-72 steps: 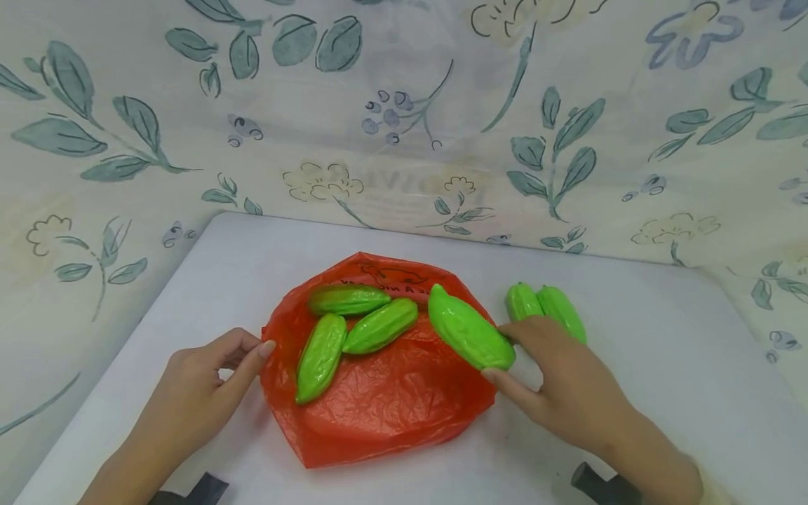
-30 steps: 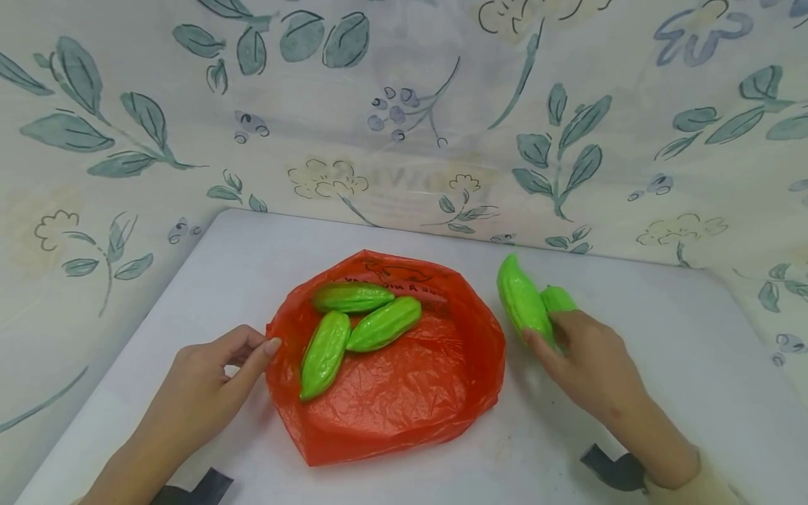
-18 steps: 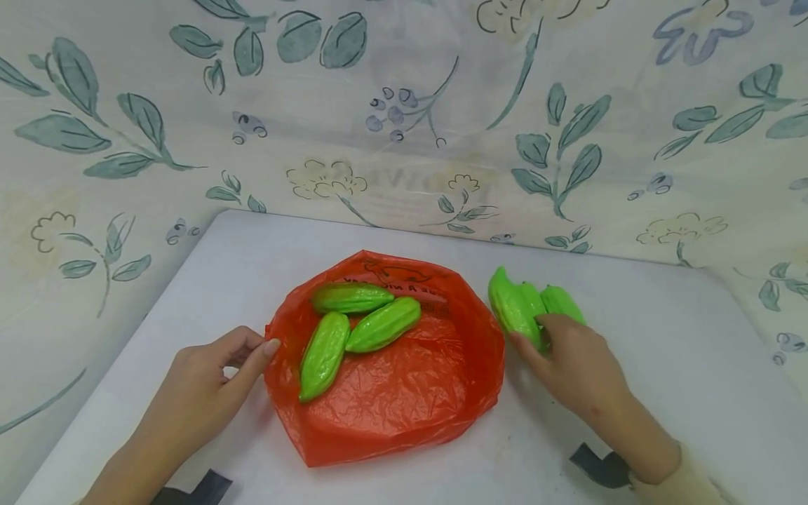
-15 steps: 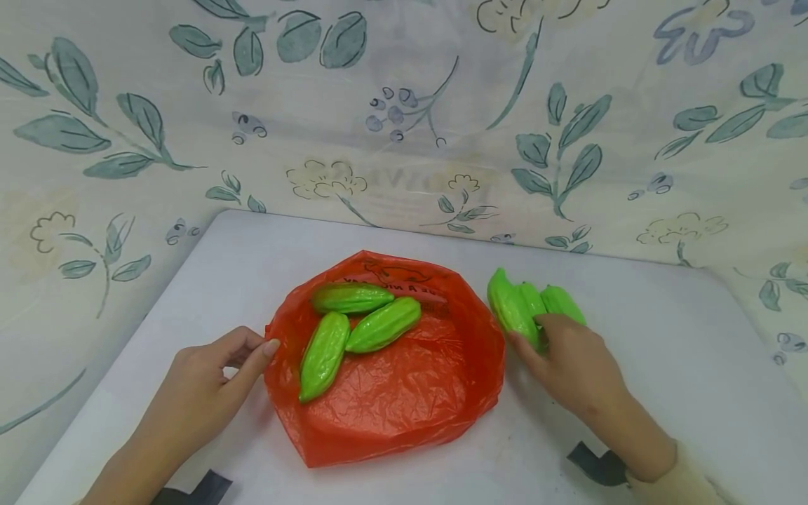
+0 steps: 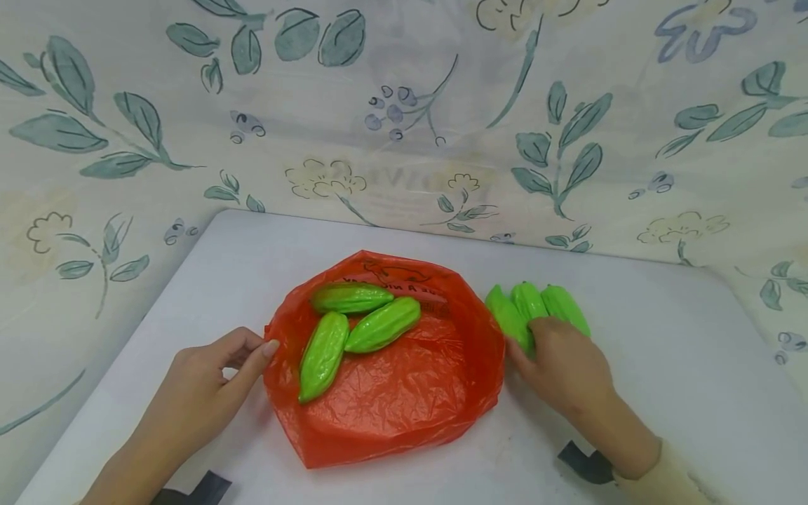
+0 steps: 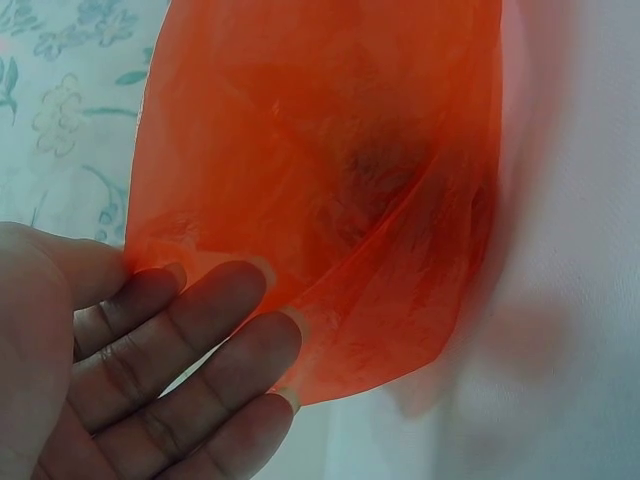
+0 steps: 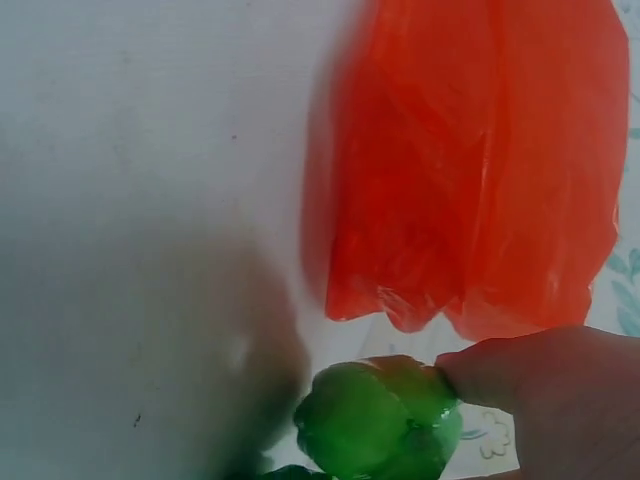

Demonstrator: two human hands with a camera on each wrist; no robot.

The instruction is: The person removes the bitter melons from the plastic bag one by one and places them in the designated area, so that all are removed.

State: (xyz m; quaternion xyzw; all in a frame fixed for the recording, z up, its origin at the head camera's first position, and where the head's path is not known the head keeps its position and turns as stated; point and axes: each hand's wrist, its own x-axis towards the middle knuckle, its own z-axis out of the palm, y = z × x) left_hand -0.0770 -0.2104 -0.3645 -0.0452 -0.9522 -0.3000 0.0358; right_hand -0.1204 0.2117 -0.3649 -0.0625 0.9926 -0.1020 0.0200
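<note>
In the head view, my left hand (image 5: pixel 202 386) pinches the left rim of a red plastic bag (image 5: pixel 404 400) between thumb and fingers. The bag's mouth gapes, showing three glossy, ridged green bitter melons inside, among them an upright one (image 5: pixel 323 358). Right of the bag, my right hand (image 5: pixel 564 365) grips the near end of another bitter melon (image 5: pixel 507 319), thumb on its left side. This melon lies low beside the bag's right rim, next to a middle melon (image 5: pixel 529 300) and a right-hand melon (image 5: pixel 564 307), both partly hidden by the hand. The right wrist view shows the gripped melon's blunt end (image 7: pixel 365 425).
Everything stands on a white table (image 5: pixel 682 365), whose far edge meets a floral-patterned cloth (image 5: pixel 404 140). Black straps show at both wrists, by the left strap (image 5: pixel 211 487) and the right strap (image 5: pixel 587 463).
My right hand has carried the bitter melon from over the bag's right side out to the right, then lowered it left of the other two. My left hand keeps its place at the rim.
</note>
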